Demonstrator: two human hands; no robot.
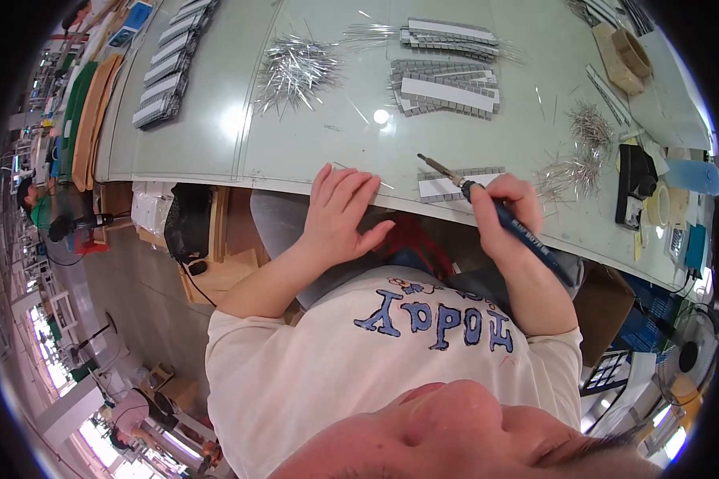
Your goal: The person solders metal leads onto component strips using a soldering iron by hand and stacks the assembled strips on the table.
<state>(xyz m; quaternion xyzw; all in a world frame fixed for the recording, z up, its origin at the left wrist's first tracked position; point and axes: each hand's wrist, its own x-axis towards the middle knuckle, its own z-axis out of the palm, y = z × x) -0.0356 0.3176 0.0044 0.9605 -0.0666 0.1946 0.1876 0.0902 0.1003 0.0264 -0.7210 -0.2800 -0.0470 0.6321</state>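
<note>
My right hand (506, 209) is closed around the dark blue handle of a soldering iron (527, 235). Its thin metal tip points up and to the left, just above the table. Behind the iron, at the table's front edge, lies a single strip (439, 188) with a white band and grey segments, partly covered by the tool. My left hand (339, 214) rests at the same edge with its fingers stretched out and its thumb apart. A thin silver wire (386, 185) shows beside its fingertips; whether the fingers touch it is unclear.
Silver wire pieces lie in a pile (297, 72) at far left centre and in another heap (587, 148) at right. Grey-and-white strips are stacked at the back (447, 94) and along the left (164, 80). A black device (636, 184) and a blue bottle (693, 176) stand right.
</note>
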